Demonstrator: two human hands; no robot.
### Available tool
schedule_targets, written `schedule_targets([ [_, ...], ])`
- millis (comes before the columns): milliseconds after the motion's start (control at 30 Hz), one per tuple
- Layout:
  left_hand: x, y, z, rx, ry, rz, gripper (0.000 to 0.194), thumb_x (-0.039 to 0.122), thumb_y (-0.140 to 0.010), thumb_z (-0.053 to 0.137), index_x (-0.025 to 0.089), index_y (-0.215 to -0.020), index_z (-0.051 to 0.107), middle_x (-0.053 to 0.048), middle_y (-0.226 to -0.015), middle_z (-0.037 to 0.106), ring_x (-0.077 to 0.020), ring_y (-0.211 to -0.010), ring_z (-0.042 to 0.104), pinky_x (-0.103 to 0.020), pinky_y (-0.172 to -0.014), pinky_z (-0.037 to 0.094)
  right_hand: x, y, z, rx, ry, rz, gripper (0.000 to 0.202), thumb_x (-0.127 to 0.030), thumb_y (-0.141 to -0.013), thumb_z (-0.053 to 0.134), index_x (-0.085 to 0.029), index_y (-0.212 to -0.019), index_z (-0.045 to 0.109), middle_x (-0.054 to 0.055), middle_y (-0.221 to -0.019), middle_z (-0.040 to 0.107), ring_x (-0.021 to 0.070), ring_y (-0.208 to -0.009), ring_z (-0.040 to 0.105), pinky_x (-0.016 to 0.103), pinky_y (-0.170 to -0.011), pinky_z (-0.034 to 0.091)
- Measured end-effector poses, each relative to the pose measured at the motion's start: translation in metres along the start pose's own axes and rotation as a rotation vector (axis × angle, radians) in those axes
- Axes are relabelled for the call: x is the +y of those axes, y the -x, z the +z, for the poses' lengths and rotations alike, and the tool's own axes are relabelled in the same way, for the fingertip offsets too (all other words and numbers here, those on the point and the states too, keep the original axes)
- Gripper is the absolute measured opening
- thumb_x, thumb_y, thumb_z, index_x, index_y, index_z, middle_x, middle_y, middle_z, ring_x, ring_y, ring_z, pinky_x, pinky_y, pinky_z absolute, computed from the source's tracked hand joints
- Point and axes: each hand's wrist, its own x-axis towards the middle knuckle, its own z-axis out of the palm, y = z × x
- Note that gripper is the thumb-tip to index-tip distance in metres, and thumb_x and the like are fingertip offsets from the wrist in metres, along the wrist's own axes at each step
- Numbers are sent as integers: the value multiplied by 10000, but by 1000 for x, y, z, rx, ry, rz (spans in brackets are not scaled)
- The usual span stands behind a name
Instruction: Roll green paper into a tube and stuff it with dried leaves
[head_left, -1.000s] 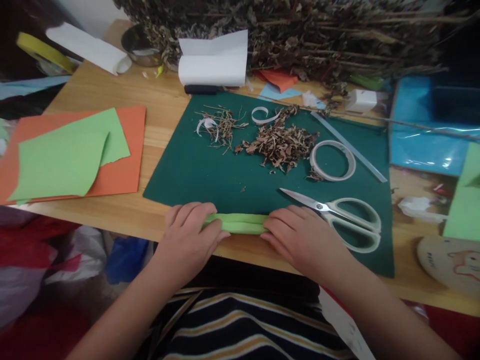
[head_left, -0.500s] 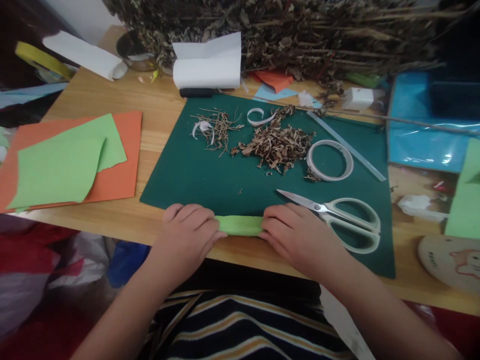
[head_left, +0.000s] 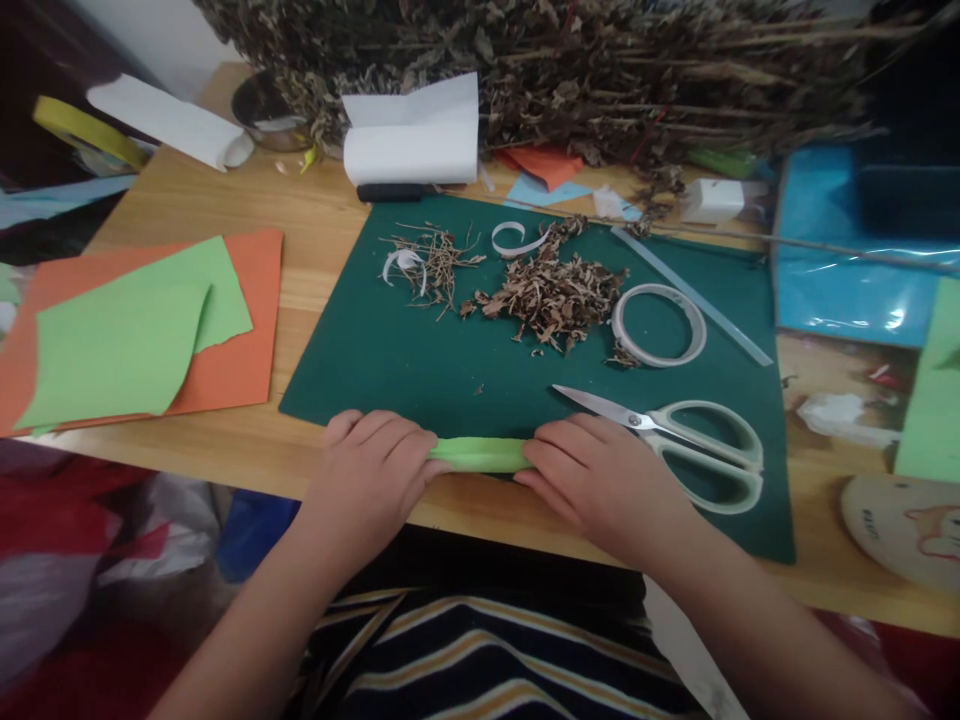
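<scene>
A rolled strip of light green paper (head_left: 481, 455) lies across the front edge of the dark green mat (head_left: 360, 360). My left hand (head_left: 379, 460) closes over its left end, and my right hand (head_left: 581, 465) grips the right end. Fingers and thumbs cover both ends, so only the middle of the roll shows. Scissors (head_left: 660, 430) with pale handles rest just behind my right hand, blades pointing left. Further back are a pile of dried crumbled leaves (head_left: 559, 295), a small heap of thin stems (head_left: 442, 260) and a roll of tape (head_left: 624, 330).
Green sheets (head_left: 112, 340) lie on orange paper (head_left: 251, 370) at the left. A white paper roll (head_left: 412, 155) sits behind the mat, before a bundle of dried plants (head_left: 600, 70). Right of the mat are a blue packet (head_left: 847, 290) and a rounded beige object (head_left: 904, 525).
The visible middle of the green paper roll looks slightly narrower, and my right fingers have shifted a little on it. Both hands keep their hold; the whole view has moved slightly.
</scene>
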Motion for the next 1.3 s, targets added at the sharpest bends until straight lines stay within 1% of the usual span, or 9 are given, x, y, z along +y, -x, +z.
schedule_targets([
  [100,0,-2,1,-23,25,5,260,303,-844,421,172,-695,589,-26,-731,611,-180,-705,529,-317,-637,365,0,0,1,33,19,-4,209,-265,-823,476,-142,-766,635,48,-699,608,162,-654,501,285,-613,382],
  [333,1,-5,1,-36,8,-1,340,287,-867,340,150,-719,613,-78,-843,578,-176,-714,514,-308,-630,431,0,1,3,40,56,17,226,-285,-831,469,-147,-799,644,36,-693,612,155,-675,504,283,-611,363],
  [433,1,-6,0,-51,-21,0,346,288,-869,334,157,-713,614,-66,-790,580,-180,-704,516,-313,-619,429,0,1,4,36,59,28,236,-287,-836,461,-138,-828,643,45,-711,611,158,-683,505,286,-619,374],
  [600,0,-6,3,3,-86,25,291,286,-859,379,156,-751,616,-54,-708,594,-175,-669,519,-302,-603,418,1,1,6,22,57,43,235,-273,-839,454,-128,-861,638,53,-744,610,161,-667,500,293,-621,400],
  [733,-1,-6,6,89,-116,63,230,259,-843,422,165,-735,602,-41,-707,611,-175,-657,534,-299,-582,409,0,2,10,65,80,58,229,-269,-830,476,-120,-890,639,58,-756,619,161,-678,507,297,-635,415],
  [967,0,-1,8,163,-148,14,192,270,-823,464,177,-749,615,-38,-797,646,-189,-745,556,-313,-651,413,-5,0,16,180,77,47,196,-116,-783,505,-123,-927,638,61,-845,652,181,-795,555,305,-686,456],
  [1133,4,10,10,163,-196,26,174,264,-810,482,170,-872,615,-52,-955,658,-209,-793,571,-349,-690,404,-7,-2,14,216,112,43,250,-80,-802,430,-112,-920,648,59,-891,675,185,-857,589,305,-750,481],
  [1200,8,15,11,129,-225,7,238,265,-813,469,153,-987,588,-80,-1062,626,-235,-883,568,-379,-755,400,-11,-1,14,204,147,40,270,-69,-802,415,-109,-938,645,69,-938,671,189,-906,590,307,-780,482],
  [1300,14,22,14,73,-258,-31,373,278,-826,426,81,-1135,498,-147,-1179,547,-285,-1045,510,-428,-863,364,-19,2,16,135,204,55,309,-64,-807,391,-89,-1024,609,93,-1056,629,217,-993,564,335,-814,476],
])
